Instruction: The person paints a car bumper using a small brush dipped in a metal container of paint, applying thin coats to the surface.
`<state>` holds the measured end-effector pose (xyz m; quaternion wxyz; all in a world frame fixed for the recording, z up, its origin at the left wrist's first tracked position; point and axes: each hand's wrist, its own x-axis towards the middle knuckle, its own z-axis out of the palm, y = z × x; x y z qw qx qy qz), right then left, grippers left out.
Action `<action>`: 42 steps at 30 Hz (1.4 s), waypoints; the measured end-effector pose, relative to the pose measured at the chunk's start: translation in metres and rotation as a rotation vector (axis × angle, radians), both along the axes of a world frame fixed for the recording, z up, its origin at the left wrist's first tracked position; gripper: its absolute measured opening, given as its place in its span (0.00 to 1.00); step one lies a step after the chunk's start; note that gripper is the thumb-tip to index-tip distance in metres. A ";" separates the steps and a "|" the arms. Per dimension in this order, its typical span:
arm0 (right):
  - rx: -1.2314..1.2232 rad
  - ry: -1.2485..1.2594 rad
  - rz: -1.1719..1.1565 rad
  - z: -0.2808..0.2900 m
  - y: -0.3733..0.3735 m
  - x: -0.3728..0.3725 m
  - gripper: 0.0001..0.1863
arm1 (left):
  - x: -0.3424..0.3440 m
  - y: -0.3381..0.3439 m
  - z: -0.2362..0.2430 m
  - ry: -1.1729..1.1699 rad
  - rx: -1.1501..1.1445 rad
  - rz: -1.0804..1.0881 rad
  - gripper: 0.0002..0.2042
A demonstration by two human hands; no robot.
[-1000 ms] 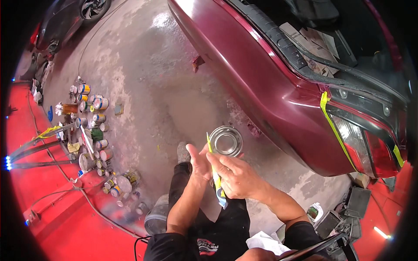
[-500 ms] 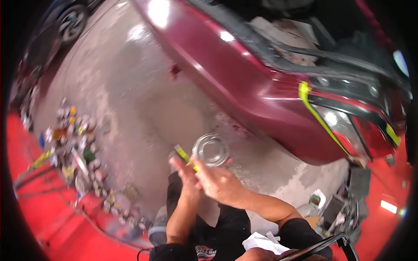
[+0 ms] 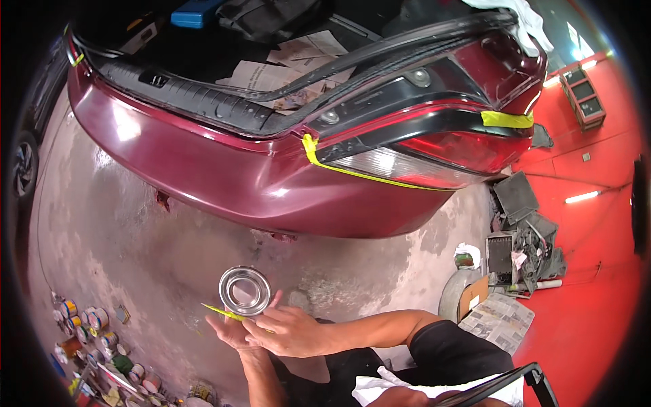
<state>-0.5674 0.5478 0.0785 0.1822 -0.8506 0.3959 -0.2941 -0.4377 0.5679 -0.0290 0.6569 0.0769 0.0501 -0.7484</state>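
Note:
My two hands are close together at lower centre. My right hand [image 3: 290, 331] pinches a narrow yellow-green strip [image 3: 222, 311], whose thin end points left across my left hand [image 3: 232, 332]. Just beyond the strip is a round silvery tin [image 3: 245, 290] with concentric rings on top. My left hand appears closed on it from the near side. A fingertip shows beside the tin's right rim; my right hand covers most of the left fingers. Facing me is a dark red car bumper [image 3: 203, 180], with yellow-green tape [image 3: 311, 149] edging the tail light [image 3: 447, 150].
Newspaper sheets [image 3: 291, 76] lie in the open trunk. Several paint cans [image 3: 98, 319] clutter the floor at lower left. At right are dark car parts [image 3: 536, 247], a tyre [image 3: 453, 295] and more newspaper [image 3: 498, 322]. A white cloth [image 3: 532, 24] hangs at the car's corner.
The view has swung right, so the car's rear corner and tail light now sit nearer the middle. My hands keep nearly the same hold, with the strip and tin close together.

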 end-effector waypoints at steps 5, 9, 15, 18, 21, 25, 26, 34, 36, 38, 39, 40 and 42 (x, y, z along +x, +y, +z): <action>-0.136 -0.055 -0.056 0.028 -0.038 -0.055 0.16 | 0.001 -0.014 0.018 -0.098 0.030 -0.056 0.45; -0.224 0.185 -0.243 0.024 -0.066 -0.122 0.15 | 0.005 -0.010 0.014 0.093 0.076 0.007 0.50; -0.326 0.790 -0.283 0.004 -0.099 -0.166 0.46 | 0.001 -0.014 0.032 -0.024 0.010 -0.061 0.51; -0.482 0.873 -0.187 -0.016 -0.109 -0.168 0.45 | 0.002 -0.011 0.030 0.010 0.005 -0.042 0.51; -0.479 0.834 -0.191 -0.026 -0.115 -0.157 0.42 | 0.000 -0.010 0.032 0.039 0.035 -0.035 0.51; -0.430 0.841 -0.093 -0.029 -0.119 -0.135 0.39 | -0.002 -0.010 0.033 0.038 0.028 -0.042 0.51; -0.397 0.872 -0.028 -0.030 -0.112 -0.130 0.39 | 0.001 -0.010 0.032 0.032 0.023 -0.033 0.51; 0.837 0.246 -0.135 -0.094 0.114 -0.167 0.31 | 0.029 -0.014 0.035 -0.035 -0.072 0.010 0.50; 1.386 0.582 -0.736 -0.157 0.207 -0.199 0.39 | 0.026 -0.019 0.038 -0.040 -0.084 0.001 0.50; 1.978 -0.320 -0.991 -0.210 0.300 -0.220 0.46 | 0.028 -0.023 0.037 0.018 -0.083 0.024 0.50; 2.077 -0.356 -0.966 -0.203 0.310 -0.210 0.46 | 0.034 -0.021 0.035 0.007 -0.069 0.030 0.50; 2.066 -0.168 -0.873 -0.188 0.300 -0.201 0.47 | 0.037 -0.023 0.037 -0.026 -0.092 0.020 0.50; 1.976 0.218 -0.652 -0.145 0.261 -0.193 0.47 | 0.040 -0.018 0.039 -0.042 -0.108 -0.001 0.50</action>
